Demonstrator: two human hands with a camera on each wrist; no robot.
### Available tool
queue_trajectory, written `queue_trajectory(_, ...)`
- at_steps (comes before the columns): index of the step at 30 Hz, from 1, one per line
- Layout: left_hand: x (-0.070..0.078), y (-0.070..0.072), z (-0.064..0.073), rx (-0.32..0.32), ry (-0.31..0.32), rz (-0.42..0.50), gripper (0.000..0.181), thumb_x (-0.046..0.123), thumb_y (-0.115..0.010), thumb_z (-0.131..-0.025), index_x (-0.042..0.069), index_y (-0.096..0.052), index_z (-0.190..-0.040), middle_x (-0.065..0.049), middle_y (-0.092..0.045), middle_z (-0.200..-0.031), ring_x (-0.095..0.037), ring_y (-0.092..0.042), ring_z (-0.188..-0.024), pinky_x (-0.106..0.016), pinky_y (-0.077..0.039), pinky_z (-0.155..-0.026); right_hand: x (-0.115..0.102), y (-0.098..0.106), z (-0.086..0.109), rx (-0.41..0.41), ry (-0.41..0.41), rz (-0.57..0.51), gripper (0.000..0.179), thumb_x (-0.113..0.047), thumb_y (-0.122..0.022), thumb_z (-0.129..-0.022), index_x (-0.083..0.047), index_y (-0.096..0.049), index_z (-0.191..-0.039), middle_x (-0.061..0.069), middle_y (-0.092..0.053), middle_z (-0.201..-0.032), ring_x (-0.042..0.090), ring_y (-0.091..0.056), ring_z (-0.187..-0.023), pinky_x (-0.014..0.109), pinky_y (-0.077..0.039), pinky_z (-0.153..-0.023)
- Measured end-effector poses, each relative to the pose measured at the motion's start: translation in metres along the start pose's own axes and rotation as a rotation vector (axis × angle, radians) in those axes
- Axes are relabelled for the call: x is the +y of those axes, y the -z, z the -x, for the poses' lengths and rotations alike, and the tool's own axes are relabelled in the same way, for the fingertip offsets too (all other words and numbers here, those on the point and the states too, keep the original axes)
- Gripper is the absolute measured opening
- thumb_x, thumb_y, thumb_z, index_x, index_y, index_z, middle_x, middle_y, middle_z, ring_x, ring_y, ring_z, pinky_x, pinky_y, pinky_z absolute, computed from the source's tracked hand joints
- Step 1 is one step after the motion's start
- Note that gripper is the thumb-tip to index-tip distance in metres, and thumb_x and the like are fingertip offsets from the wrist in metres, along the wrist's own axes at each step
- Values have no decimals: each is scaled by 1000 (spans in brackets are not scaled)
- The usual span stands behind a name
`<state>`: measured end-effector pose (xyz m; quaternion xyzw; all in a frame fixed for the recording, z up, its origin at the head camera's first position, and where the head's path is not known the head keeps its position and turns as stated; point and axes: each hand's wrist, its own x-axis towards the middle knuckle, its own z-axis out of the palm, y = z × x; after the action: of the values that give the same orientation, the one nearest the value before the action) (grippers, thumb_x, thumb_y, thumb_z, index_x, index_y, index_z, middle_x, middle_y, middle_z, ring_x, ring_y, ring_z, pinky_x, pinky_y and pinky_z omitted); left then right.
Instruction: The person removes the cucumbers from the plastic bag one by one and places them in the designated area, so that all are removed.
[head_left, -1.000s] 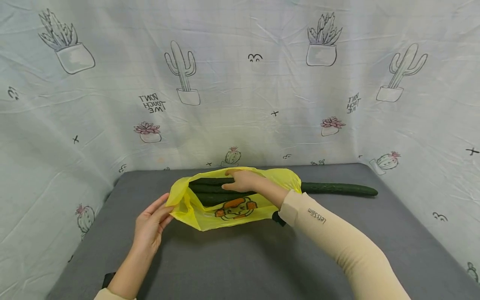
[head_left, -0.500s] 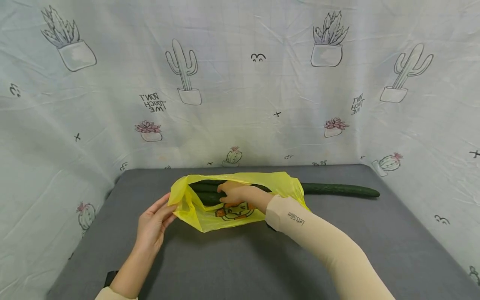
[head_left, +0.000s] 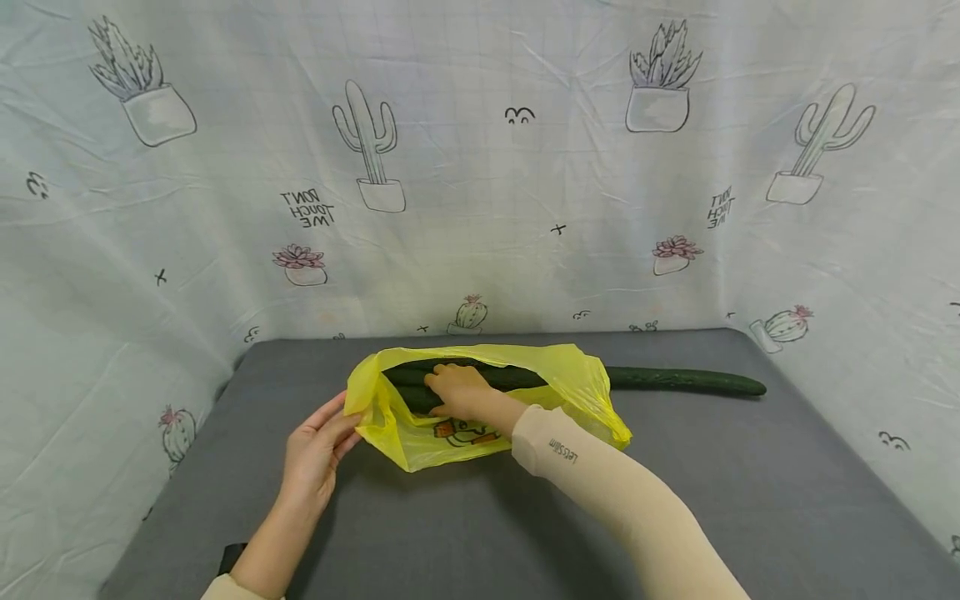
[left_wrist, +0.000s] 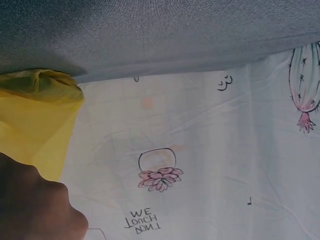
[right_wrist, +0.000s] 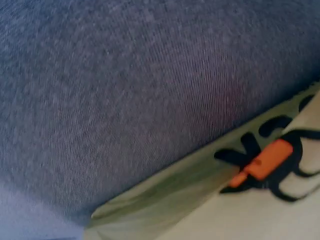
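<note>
A yellow plastic bag (head_left: 555,367) with an orange and black print lies on its side, mouth facing me. Dark green cucumbers (head_left: 517,377) lie lengthwise inside. My left hand (head_left: 311,458) pinches the left edge of the bag's mouth; in the left wrist view, part of that hand (left_wrist: 37,200) shows beside the yellow plastic (left_wrist: 35,125). Reaching into the mouth, my right hand (head_left: 461,392) grips a front cucumber between fingers and thumb, its fingertips partly hidden. The right wrist view shows only the printed bag side (right_wrist: 270,160) and grey cloth.
Another long cucumber (head_left: 682,381) lies to the right, its left end hidden by the bag. Grey cloth (head_left: 450,533) covers the table. A white curtain (head_left: 480,167) with cactus drawings stands behind and at both sides.
My right hand has moved left and lower within the bag's mouth, from the back cucumber to a front one. The bag's upper rim has sagged a little. My left hand keeps its pinch.
</note>
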<state>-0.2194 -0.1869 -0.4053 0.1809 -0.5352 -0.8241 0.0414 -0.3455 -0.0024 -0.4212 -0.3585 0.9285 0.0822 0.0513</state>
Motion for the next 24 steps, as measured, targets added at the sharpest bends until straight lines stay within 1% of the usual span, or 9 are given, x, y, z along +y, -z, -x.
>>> queue_trajectory(2, 0, 0, 0, 6, -7, 3, 31, -4, -66, -82, 21, -64, -101, 6, -70, -86, -8, -67, -81, -21, -54, -73, -3, -3, -1, 30, 15, 55, 54, -48, -62, -84, -17, -51, -127, 1, -53, -120, 16, -55, -103, 26, -52, -77)
queue_trajectory(5, 0, -1, -1, 16, -20, 14, 29, -3, -66, -82, 23, -67, -95, 6, -70, -85, -8, -68, -80, -21, -54, -72, -6, -6, -2, 81, 25, 109, 55, -46, -64, -83, -15, -50, -126, 2, -53, -120, 17, -55, -101, 24, -53, -73)
queue_trajectory(8, -1, 0, -1, 18, -35, 19, 28, -2, -67, -82, 25, -69, -89, 6, -70, -85, -8, -68, -79, -20, -55, -71, -8, -9, -2, 126, 34, 139, 52, -45, -64, -84, -14, -50, -124, 3, -52, -117, 16, -55, -97, 22, -52, -68)
queue_trajectory(11, -2, 1, 0, 19, -43, 23, 28, -2, -66, -82, 25, -70, -87, 6, -70, -85, -8, -68, -79, -20, -55, -70, -8, -12, 0, 148, 42, 156, 50, -44, -63, -84, -14, -51, -122, 3, -51, -117, 16, -54, -97, 21, -52, -68)
queue_trajectory(15, -3, 3, 0, 33, -36, 34, 29, -3, -65, -83, 26, -71, -86, 6, -70, -85, -8, -68, -78, -19, -55, -69, -7, -12, 4, 132, 53, 156, 48, -44, -62, -86, -15, -52, -124, 4, -50, -123, 17, -53, -104, 22, -53, -72)
queue_trajectory(18, -4, 5, 1, 50, -31, 44, 29, -3, -66, -82, 26, -71, -85, 6, -70, -85, -8, -68, -77, -18, -54, -68, -6, -10, 6, 102, 47, 126, 48, -43, -60, -87, -15, -52, -125, 4, -51, -125, 17, -54, -107, 24, -53, -75)
queue_trajectory(21, -4, 6, 1, 60, -38, 48, 28, -2, -67, -82, 25, -71, -85, 6, -70, -85, -8, -68, -77, -18, -54, -68, -4, -5, 8, 52, 30, 52, 50, -41, -57, -90, -13, -48, -130, 4, -52, -128, 16, -56, -108, 25, -53, -80)
queue_trajectory(24, -4, 7, 3, 72, -50, 45, 28, -1, -66, -82, 26, -71, -87, 6, -69, -87, -8, -68, -78, -18, -54, -68, -2, -2, 11, -15, 3, -42, 56, -39, -53, -93, -11, -38, -139, 3, -47, -137, 17, -51, -118, 28, -49, -90)
